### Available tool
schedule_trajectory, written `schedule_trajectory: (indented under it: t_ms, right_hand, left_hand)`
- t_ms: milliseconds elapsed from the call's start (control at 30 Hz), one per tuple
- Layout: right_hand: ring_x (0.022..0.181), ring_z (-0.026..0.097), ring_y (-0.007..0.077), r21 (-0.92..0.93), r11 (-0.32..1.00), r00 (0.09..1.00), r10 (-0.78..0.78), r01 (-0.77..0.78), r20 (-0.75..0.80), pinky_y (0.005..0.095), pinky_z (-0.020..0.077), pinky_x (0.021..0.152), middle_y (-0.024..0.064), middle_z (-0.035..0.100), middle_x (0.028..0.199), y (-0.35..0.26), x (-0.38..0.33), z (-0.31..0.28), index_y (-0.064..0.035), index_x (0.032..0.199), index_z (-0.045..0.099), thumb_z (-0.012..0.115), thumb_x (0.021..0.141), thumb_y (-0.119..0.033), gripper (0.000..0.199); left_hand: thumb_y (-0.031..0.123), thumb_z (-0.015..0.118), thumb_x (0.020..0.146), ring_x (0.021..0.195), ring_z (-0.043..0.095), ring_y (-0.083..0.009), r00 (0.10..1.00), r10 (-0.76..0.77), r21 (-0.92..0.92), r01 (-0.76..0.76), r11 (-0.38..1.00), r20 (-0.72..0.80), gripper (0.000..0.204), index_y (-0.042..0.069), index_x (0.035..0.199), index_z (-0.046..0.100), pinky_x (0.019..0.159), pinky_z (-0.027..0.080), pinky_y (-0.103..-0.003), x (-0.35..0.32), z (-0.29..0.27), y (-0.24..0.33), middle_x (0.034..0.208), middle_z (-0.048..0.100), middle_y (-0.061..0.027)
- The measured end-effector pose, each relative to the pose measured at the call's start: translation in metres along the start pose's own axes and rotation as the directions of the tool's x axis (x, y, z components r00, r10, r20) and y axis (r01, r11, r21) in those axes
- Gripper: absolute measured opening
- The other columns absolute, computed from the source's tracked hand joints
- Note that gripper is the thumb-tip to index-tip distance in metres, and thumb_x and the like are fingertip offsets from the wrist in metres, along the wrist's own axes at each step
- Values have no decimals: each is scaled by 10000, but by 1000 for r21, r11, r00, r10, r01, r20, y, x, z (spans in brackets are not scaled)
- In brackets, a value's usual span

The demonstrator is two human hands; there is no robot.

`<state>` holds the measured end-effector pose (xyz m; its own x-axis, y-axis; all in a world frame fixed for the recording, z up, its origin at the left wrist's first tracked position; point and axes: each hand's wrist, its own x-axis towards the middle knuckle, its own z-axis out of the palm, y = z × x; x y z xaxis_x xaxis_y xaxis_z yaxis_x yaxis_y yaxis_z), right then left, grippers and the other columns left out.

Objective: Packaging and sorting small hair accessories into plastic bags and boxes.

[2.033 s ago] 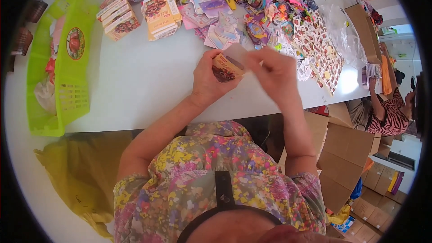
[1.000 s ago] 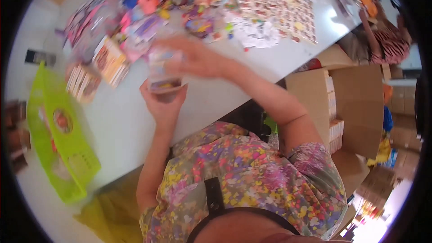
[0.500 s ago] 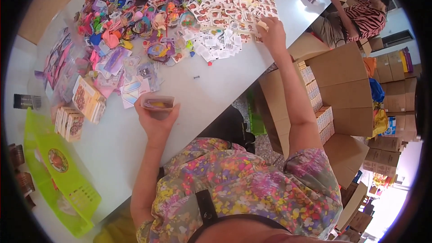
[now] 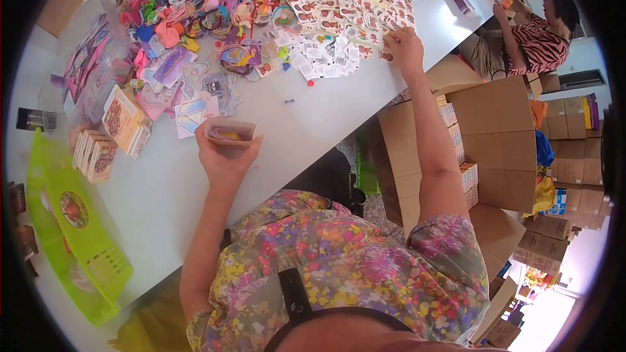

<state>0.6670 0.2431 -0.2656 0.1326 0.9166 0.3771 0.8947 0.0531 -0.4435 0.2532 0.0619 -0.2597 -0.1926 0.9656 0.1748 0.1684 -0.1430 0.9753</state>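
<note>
My left hand (image 4: 225, 160) is wrapped round a small open-topped cardboard box (image 4: 229, 132); something yellow and pinkish shows inside it. Over the right edge of a spread of small white picture cards (image 4: 332, 10), my right hand (image 4: 405, 49) has its fingers drawn together. What they pinch, if anything, is too small to tell. White printed slips (image 4: 324, 58) lie just left of that hand. Farther left is a large heap of colourful trinkets and bands (image 4: 208, 16). Flat pastel packets (image 4: 192, 104) lie beyond the box in my left hand.
Small printed boxes (image 4: 125, 122) stand on the white table (image 4: 156, 208) at left, near a lime-green basket (image 4: 78, 228). A screw (image 4: 289, 101) lies mid-table. An open carton (image 4: 492, 137) of small boxes stands at right; another person (image 4: 531, 39) sits beyond it.
My right hand has shifted slightly at the cards' edge, its fingers curling closer together; the pale piece seen at its fingertips is no longer distinct. My left hand still holds the box. The view has shifted slightly.
</note>
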Motion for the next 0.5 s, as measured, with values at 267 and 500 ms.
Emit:
schedule_trajectory:
  t_ms: [267,500]
  right_hand:
    - [777,646,278,-141,990,998,-10,19,64,347,501,692,125,645,917,3,8,2,-52,888,733,666,833,-224,192]
    - [710,674,226,0,1000,992,31,-32,-124,329,512,639,134,672,846,-3,0,-2,-40,914,720,644,863,-196,181]
  left_hand:
    - [118,873,656,983,575,-185,1000,16,5,-16,1000,4,748,33,1209,377,854,509,-324,-1,-1,-3,1101,530,-103]
    - [144,885,644,987,573,-189,999,37,55,-36,998,-20,760,36,1206,385,853,507,-322,1,-1,-5,1098,537,-107]
